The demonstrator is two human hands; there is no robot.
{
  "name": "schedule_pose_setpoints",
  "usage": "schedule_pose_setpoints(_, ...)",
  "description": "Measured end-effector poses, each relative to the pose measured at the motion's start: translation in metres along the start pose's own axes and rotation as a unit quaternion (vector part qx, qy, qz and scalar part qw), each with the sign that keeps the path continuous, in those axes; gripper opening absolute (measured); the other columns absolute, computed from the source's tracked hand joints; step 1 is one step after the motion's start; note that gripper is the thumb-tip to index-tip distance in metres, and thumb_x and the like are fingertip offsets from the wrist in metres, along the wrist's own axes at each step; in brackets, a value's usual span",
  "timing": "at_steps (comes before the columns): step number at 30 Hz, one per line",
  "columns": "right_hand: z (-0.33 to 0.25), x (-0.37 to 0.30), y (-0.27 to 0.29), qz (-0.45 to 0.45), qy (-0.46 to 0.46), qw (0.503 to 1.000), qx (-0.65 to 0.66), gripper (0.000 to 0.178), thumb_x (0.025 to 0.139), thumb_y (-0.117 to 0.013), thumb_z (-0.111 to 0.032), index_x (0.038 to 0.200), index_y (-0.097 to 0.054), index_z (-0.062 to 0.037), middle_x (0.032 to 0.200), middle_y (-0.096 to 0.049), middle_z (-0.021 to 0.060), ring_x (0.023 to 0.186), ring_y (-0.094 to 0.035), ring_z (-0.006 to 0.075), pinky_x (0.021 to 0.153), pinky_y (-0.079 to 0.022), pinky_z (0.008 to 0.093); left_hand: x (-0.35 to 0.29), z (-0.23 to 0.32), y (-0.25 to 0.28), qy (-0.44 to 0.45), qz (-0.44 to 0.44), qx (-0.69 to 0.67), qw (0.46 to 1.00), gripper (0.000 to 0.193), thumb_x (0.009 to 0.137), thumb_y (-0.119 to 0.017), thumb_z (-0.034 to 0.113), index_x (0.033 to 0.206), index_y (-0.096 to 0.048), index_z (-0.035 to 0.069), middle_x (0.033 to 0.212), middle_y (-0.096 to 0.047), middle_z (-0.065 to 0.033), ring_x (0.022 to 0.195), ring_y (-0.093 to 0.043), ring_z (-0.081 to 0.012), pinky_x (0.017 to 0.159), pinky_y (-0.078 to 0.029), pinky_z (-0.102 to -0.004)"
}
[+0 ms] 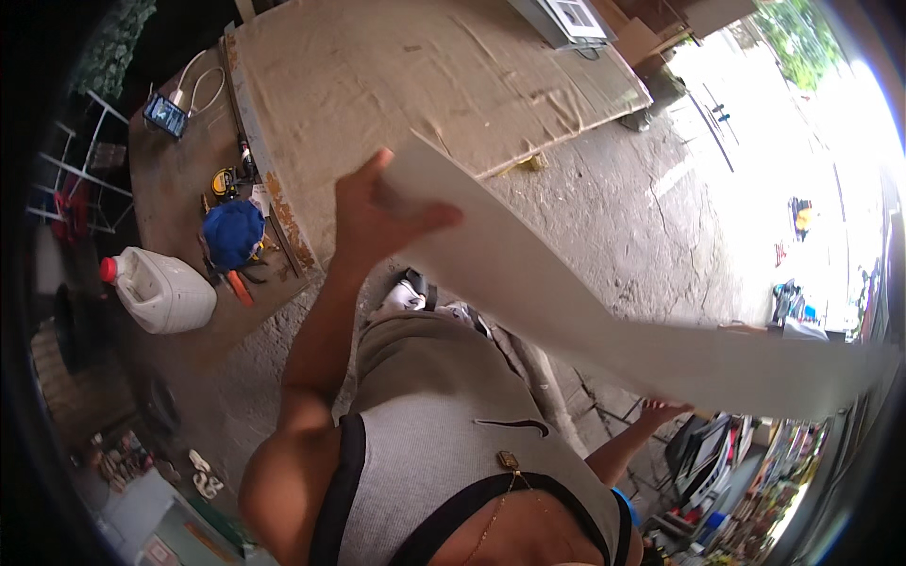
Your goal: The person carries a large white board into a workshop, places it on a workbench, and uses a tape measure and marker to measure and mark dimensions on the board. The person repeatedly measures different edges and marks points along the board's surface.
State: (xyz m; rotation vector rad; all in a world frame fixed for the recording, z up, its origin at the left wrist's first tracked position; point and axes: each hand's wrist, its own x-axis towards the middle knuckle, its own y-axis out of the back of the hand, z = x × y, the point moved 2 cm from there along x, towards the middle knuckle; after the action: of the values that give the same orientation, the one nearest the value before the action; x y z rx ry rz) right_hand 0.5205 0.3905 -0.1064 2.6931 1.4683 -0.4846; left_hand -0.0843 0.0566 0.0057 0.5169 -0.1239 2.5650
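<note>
A long, pale grey-white strip of sheet material [528,283] stretches from in front of me to the far right, bending partway along. My left hand [366,215] is closed on its left end, with the thumb lying over the face and the other fingers mostly hidden by the strip. Further right, my right hand [664,412] reaches the lower edge of the strip. Its fingertips bend around that edge, partly out of sight behind the sheet.
A cloth-covered table [377,75] stands ahead. On the brown table [170,179] at left lie a phone [166,115], a tape measure [224,183], a blue cloth bundle [233,234] and hand tools. Nearby stands a white jug [168,291] with a red cap. Crowded shelves [783,472] line the right.
</note>
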Motion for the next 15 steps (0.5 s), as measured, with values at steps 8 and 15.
schedule_pose_setpoints(8, -0.067, 0.032, -0.368, -0.229, 0.238, 0.913, -0.242, 0.084, 0.074, -0.058, -0.071, 0.131, -0.049, -0.0105, 0.121, -0.057, 0.0093, 0.111, -0.053, 0.0267, 0.093, -0.037, 0.0433, 0.088, -0.063, 0.052, 0.103, 0.255, 0.036, 0.961, 0.038, 0.069, -0.084, 0.015, 0.097, -0.063, 0.001, 0.090, -0.068, -0.0082, 0.078, -0.064, -0.0145, 0.072, -0.052, -0.0269)
schedule_pose_setpoints(15, 0.021, -0.040, -0.715, -0.494, 0.284, 0.777, -0.266, 0.052, 0.084, -0.063, -0.050, 0.114, -0.062, -0.0077, 0.102, -0.061, 0.0064, 0.094, -0.053, 0.0198, 0.087, -0.040, 0.0385, 0.126, -0.124, 0.110, 0.229, 0.419, 0.106, 0.872, 0.037, 0.073, -0.080, 0.020, 0.101, -0.066, -0.001, 0.094, -0.068, -0.0061, 0.084, -0.062, -0.0130, 0.076, -0.049, -0.0272)
